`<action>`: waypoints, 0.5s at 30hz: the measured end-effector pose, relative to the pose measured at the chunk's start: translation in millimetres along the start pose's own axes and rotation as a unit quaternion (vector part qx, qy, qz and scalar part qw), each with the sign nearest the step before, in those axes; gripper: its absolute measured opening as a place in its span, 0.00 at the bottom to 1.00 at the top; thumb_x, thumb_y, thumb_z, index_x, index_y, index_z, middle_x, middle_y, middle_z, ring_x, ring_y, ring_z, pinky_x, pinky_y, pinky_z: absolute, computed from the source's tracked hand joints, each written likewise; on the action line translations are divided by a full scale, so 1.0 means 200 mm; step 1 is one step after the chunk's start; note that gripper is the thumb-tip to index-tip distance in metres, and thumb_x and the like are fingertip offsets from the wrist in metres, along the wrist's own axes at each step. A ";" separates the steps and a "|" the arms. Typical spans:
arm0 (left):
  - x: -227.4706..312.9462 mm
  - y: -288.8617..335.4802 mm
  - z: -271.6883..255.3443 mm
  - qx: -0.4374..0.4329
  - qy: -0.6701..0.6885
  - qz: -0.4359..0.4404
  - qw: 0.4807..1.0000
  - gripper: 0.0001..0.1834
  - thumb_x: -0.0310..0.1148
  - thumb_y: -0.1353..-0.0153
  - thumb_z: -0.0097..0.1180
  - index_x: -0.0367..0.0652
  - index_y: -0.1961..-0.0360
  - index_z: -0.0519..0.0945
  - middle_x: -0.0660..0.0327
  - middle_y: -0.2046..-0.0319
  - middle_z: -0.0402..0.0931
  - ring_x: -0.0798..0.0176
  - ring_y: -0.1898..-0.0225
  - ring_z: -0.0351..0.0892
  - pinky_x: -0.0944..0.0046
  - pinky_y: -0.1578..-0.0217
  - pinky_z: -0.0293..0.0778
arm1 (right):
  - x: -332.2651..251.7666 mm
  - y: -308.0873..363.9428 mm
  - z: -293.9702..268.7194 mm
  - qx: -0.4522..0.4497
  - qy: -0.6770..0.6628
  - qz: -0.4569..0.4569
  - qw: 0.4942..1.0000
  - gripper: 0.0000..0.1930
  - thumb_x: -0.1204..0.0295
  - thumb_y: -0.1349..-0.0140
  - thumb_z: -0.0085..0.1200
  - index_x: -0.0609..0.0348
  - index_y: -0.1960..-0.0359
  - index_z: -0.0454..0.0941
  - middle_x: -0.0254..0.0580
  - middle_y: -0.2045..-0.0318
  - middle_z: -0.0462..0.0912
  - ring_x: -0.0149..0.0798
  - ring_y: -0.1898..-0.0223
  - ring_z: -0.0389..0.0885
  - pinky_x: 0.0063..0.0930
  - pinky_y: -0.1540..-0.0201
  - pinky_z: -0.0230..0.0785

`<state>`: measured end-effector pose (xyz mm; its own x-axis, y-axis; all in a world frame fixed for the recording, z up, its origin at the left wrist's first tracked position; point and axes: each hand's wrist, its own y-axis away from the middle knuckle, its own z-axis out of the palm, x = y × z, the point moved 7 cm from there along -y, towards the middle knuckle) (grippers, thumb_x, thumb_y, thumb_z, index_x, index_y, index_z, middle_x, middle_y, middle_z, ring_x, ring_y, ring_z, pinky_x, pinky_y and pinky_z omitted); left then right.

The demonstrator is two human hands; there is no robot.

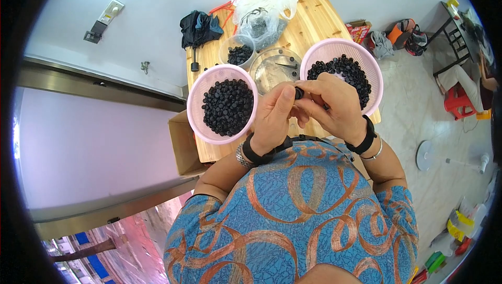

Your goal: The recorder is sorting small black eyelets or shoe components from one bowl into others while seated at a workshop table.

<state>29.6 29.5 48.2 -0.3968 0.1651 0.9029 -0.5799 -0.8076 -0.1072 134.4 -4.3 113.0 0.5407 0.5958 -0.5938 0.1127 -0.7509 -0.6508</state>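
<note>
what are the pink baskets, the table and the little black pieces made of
The pink baskets look like moulded plastic: uniform matte colour and fine perforated walls. The table appears to be light wood, with visible grain and plank seams, lightly finished. The small black pieces, like the one pinched between left hand and right hand, seem to be dull plastic or rubber; too small to tell which.

Single head-worn fisheye view, looking steeply down, close over both hands (308, 109) and wooden surface (314, 20), edges bending toward rim
</note>
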 end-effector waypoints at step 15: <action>0.02 0.23 -0.83 0.256 -0.279 -0.113 0.919 0.17 0.43 0.36 0.45 0.42 0.75 0.74 0.69 0.85 0.69 0.78 0.87 0.63 0.78 0.86 0.61 | 0.28 0.20 0.17 -0.100 -0.146 0.236 0.956 0.11 0.74 0.48 0.60 0.62 0.64 0.76 0.32 0.83 0.67 0.22 0.82 0.63 0.17 0.79 0.57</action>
<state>-116.2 87.6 -22.9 0.2006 0.1602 0.9665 -0.1357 -0.9725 0.1893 141.4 9.0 37.5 0.3185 0.2105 -0.9243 0.0866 -0.9774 -0.1928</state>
